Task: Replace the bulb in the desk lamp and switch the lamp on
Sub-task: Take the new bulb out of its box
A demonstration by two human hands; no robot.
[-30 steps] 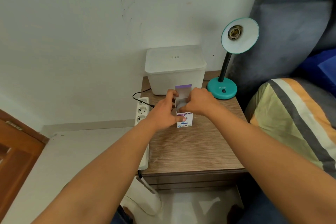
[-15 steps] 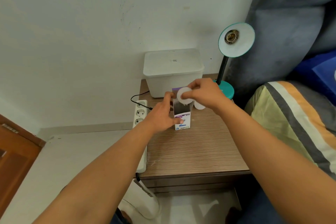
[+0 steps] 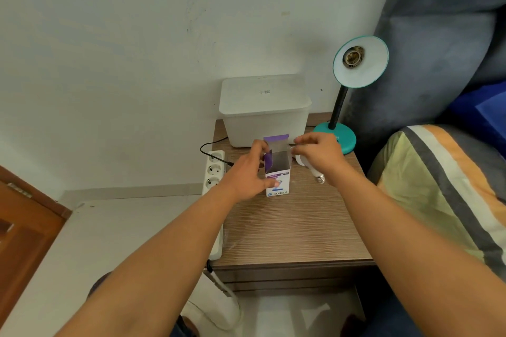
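A teal desk lamp (image 3: 335, 136) stands at the back right of the wooden nightstand (image 3: 287, 227), its shade (image 3: 364, 68) facing me with an empty socket (image 3: 353, 57). A small white and purple bulb box (image 3: 279, 172) stands upright with its top flaps open, and my left hand (image 3: 246, 175) grips its left side. My right hand (image 3: 320, 154) holds a white bulb (image 3: 310, 168) just right of the box, its metal screw base (image 3: 321, 179) pointing down and toward me.
A white lidded plastic bin (image 3: 264, 109) sits at the back of the nightstand. A white power strip (image 3: 213, 172) with a black plug runs down the left edge. A striped pillow (image 3: 443, 194) and grey headboard lie to the right.
My right hand has drawn the bulb out of the box and carried it to the right side of the box, turning its screw base downward. My left hand stays on the box.
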